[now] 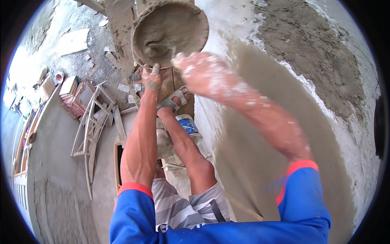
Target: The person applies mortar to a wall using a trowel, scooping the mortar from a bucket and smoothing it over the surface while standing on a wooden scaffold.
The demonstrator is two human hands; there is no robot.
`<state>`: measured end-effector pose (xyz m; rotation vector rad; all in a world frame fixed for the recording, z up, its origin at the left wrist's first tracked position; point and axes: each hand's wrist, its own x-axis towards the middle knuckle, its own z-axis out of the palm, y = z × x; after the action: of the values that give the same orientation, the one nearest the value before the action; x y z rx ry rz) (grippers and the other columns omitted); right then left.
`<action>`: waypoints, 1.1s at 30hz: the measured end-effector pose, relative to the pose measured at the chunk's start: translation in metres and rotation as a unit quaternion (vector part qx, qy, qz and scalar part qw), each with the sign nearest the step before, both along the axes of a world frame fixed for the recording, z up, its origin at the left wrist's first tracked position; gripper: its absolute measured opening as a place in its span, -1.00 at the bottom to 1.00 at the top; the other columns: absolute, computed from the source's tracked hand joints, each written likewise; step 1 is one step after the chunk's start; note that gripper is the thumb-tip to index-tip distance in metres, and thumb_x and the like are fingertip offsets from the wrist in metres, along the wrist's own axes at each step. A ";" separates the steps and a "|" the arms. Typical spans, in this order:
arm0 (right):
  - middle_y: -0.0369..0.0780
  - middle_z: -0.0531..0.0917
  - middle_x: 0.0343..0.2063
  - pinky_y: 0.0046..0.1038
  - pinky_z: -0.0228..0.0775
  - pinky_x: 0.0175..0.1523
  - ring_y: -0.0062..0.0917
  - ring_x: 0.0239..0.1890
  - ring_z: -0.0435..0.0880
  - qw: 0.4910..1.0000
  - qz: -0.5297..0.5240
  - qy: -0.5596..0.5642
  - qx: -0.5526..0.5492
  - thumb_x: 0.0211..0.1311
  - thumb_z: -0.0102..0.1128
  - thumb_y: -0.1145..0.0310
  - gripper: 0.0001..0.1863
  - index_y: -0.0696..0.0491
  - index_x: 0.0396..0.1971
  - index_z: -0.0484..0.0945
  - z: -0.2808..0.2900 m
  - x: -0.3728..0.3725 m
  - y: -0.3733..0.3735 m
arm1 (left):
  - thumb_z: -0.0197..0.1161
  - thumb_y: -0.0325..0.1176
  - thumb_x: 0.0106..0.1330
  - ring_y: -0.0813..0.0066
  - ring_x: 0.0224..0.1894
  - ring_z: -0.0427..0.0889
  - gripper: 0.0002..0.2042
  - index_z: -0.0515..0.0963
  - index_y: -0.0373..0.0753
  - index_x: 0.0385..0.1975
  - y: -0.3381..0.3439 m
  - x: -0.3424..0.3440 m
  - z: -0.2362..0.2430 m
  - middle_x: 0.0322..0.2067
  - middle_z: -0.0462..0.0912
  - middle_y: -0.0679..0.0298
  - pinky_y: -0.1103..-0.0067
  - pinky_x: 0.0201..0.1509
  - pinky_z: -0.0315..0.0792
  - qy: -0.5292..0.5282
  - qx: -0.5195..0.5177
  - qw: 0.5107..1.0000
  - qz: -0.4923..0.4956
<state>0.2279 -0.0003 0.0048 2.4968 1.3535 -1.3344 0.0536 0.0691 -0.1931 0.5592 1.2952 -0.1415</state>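
Seen from above, a person in blue sleeves and grey striped shorts stands high beside a freshly plastered wall. Far to the left of the round mortar pan (168,30), down on the floor, lie stacked tiles (71,91) and a pale wooden frame (95,122). The left hand (151,77) reaches up just below the pan, fingers (154,70) curled and pinching its lower rim. The pan is held near the top centre, tilted toward the viewer, its inside coated with wet grey mortar. Below the pan, a sandalled foot (175,99) and a white bucket (187,126) show between the forearms. To the pan's lower right, the right hand (201,71), smeared with pale plaster and blurred, touches the rim; its finger position cannot be told. Right of the pan spreads the wall (284,93), smooth wet plaster beside rough grey patches.
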 end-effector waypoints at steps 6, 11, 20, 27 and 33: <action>-0.12 0.69 -0.27 -0.24 0.57 -0.16 -0.29 -0.16 0.70 0.985 0.050 -0.144 -0.078 0.18 0.07 0.42 -0.77 0.08 -0.17 0.55 -0.016 0.069 0.031 | 0.02 -0.47 0.42 0.11 -0.14 0.65 -0.79 0.28 -0.18 0.01 0.003 0.001 0.002 -0.07 0.52 0.11 0.32 -0.19 0.68 -0.022 0.010 1.000 -0.003; -0.04 0.67 -0.19 -0.17 0.57 -0.16 -0.24 -0.11 0.69 0.968 0.053 -0.125 -0.210 0.14 0.08 0.42 -0.75 0.10 -0.17 0.56 -0.114 0.059 0.032 | -0.01 -0.47 0.43 0.09 -0.09 0.64 -0.77 0.26 -0.20 0.04 0.001 0.006 0.009 -0.02 0.50 0.08 0.31 -0.15 0.68 -0.020 0.015 1.000 -0.003; -0.13 0.47 -0.74 -0.42 0.31 -0.67 -0.47 -0.77 0.44 0.903 -0.229 0.157 -0.329 0.01 0.04 0.42 -0.86 0.15 -0.61 0.51 -0.090 0.087 0.034 | 0.01 -0.46 0.42 0.07 -0.09 0.64 -0.74 0.20 -0.20 0.05 -0.001 0.001 0.001 -0.02 0.48 0.06 0.30 -0.18 0.68 -0.012 -0.005 1.000 0.010; -0.35 0.42 -0.73 -0.57 0.10 -0.77 -0.72 -0.82 0.30 0.770 -0.451 0.381 -0.242 0.15 0.13 0.35 -0.89 0.01 -0.51 0.43 -0.101 0.063 -0.033 | 0.07 -0.48 0.37 0.10 -0.03 0.56 -0.61 0.18 -0.20 0.17 -0.012 -0.012 -0.012 -0.01 0.41 0.09 0.19 -0.12 0.66 -0.028 0.016 0.999 0.019; -0.40 0.44 -0.59 -0.68 0.10 -0.79 -0.78 -0.70 0.43 0.616 -0.601 0.499 -0.106 0.15 0.13 0.41 -0.82 -0.01 -0.27 0.36 -0.103 0.008 -0.054 | 0.08 -0.46 0.40 0.16 -0.12 0.63 -0.58 0.17 -0.14 0.21 0.000 -0.015 -0.013 -0.06 0.48 0.16 0.28 -0.15 0.68 -0.037 0.018 0.999 -0.025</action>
<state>0.2355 -0.0543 -0.0984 2.2876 -1.0918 -3.0058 0.0383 0.0689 -0.2057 0.6228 1.2151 -0.1379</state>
